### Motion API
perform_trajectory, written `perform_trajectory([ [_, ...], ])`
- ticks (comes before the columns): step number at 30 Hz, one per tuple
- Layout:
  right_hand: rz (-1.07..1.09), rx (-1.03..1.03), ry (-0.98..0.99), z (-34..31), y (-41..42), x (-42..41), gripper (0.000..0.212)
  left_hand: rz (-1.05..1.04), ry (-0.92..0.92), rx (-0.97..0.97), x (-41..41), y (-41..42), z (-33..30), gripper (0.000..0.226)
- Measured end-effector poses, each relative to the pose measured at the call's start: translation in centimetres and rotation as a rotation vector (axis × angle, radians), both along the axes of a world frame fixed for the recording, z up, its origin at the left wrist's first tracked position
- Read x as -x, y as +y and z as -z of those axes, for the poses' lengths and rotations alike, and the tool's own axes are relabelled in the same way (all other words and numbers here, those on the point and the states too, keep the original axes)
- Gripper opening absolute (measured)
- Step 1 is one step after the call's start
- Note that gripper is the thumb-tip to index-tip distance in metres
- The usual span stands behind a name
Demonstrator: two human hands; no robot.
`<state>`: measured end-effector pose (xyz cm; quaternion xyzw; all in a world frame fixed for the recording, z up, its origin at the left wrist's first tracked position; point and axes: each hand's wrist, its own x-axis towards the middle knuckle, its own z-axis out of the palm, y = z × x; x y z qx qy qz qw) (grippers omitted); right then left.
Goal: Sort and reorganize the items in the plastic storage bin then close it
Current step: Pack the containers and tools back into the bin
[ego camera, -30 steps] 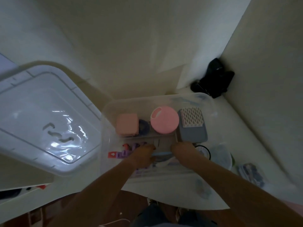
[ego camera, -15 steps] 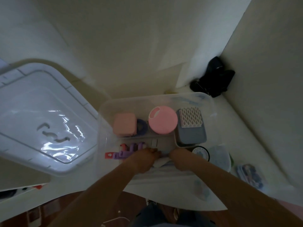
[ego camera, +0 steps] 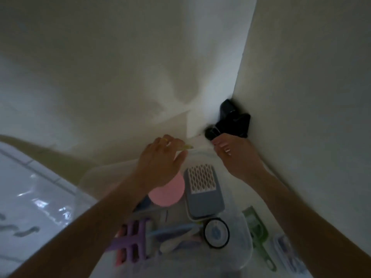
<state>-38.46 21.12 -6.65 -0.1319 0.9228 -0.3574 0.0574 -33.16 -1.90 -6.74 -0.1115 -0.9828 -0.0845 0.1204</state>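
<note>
Half a second ago both hands were low, at the near edge of the bin [ego camera: 244, 233], close together on something pale. Now both have gone up to the far side of the bin. The left hand [ego camera: 160, 163] is above the pink round lid [ego camera: 167, 194] and pinches a small yellowish thing [ego camera: 185, 147] between curled fingers; the picture is blurred there, so what this thing is cannot be told. The right hand [ego camera: 234, 155] is beyond the far right corner of the bin, its fingers curled, touching or just beside the black object [ego camera: 233, 121] that sits in the corner of the walls. Whether it really holds anything, I cannot tell.

The clear plastic bin is open. Inside it, the grey grater [ego camera: 202, 192] lies just right of the pink lid. Nearer than these lie purple clips [ego camera: 133, 242], a pale blue long thing [ego camera: 172, 230] and a round black-rimmed item [ego camera: 216, 232] at the right wall of the bin. The bin's lid [ego camera: 30, 207] lies well left of the bin. Right of the bin, on the white surface, lies a green tool [ego camera: 258, 232] and a small clear case [ego camera: 287, 251].

Beyond the bin the two walls meet, so there is little room behind it; free surface remains to the right of the bin.
</note>
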Motion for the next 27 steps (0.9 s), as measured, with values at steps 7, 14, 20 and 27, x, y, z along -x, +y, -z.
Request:
perform_trajectory([
  [7,-0.011,0.104,-0.319,11.2,-1.0,10.3,0.015,-0.165,-0.952,-0.167,14.7,0.5,5.5,0.048],
  [14,-0.335,-0.549,-0.088,22.0,-2.8,12.2,0.024,-0.186,-1.118,0.087,18.2,0.2,11.8,0.033],
  [20,-0.278,-0.501,0.019,19.5,-1.9,11.4,0.02,0.0,-0.842,0.343,16.4,1.0,10.8,0.045],
  [27,-0.23,-0.071,0.528,0.6,2.5,5.5,0.015,0.264,-0.02,0.165,6.2,-1.0,-2.1,0.026],
])
